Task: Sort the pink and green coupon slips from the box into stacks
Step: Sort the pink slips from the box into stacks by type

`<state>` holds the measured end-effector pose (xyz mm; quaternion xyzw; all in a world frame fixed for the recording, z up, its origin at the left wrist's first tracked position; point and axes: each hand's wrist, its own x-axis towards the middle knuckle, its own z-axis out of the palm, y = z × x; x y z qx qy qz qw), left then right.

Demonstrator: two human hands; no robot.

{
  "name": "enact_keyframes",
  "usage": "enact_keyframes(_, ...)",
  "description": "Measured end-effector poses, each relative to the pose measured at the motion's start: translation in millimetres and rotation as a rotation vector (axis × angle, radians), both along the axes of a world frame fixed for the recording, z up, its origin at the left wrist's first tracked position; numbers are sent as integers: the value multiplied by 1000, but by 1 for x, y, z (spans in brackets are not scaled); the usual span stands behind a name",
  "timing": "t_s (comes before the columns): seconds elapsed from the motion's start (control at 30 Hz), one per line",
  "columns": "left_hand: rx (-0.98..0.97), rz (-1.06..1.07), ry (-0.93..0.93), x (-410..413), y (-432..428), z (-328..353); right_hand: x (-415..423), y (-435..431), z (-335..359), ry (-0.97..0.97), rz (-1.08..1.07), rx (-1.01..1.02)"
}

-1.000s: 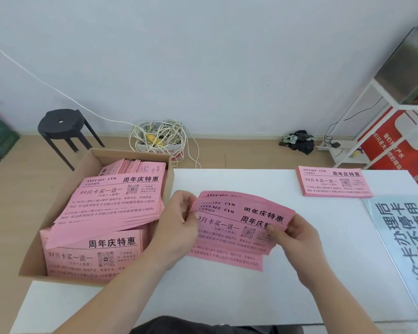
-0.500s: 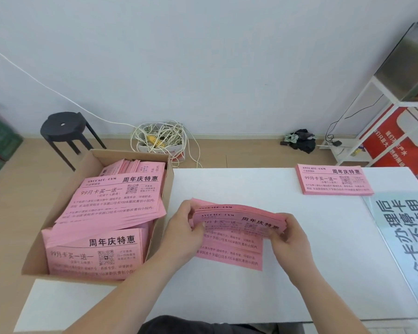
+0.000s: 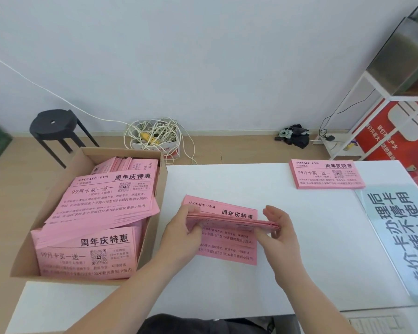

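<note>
A bundle of pink slips (image 3: 229, 222) hangs nearly flat just above the white table (image 3: 227, 179). My left hand (image 3: 181, 235) grips its left end and my right hand (image 3: 279, 233) pinches its right end. Under the bundle lie a few pink slips (image 3: 227, 249) on the table. The cardboard box (image 3: 29, 239) at the left holds several piles of pink slips (image 3: 106, 201). A squared pink stack (image 3: 326, 174) rests at the table's far right. No green slips show.
A pale blue printed sheet (image 3: 401, 237) lies along the table's right edge. On the floor behind stand a black stool (image 3: 53, 124), a box of tangled white cable (image 3: 155, 138), dark clothing (image 3: 296, 136) and a white shelf frame (image 3: 362, 116).
The fanned slips in my hands have been drawn together and tilted flat into one bundle, lowered toward the slips on the table. My right hand shifted to the bundle's right end.
</note>
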<state>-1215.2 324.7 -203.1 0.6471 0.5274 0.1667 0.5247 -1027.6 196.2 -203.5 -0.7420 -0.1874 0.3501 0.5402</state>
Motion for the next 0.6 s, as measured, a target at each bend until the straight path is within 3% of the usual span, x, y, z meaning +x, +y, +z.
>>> enact_keyframes(0.2, -15, 21, -17, 4, 1, 3, -4, 8, 11, 165, -52, 105)
enact_keyframes(0.43, -15, 11, -65, 5, 1, 10, -7, 21, 16, 36, -99, 9)
enact_keyframes(0.6, 8, 1, -69, 7, 3, 14, -4, 20, 20, 81, -54, 12)
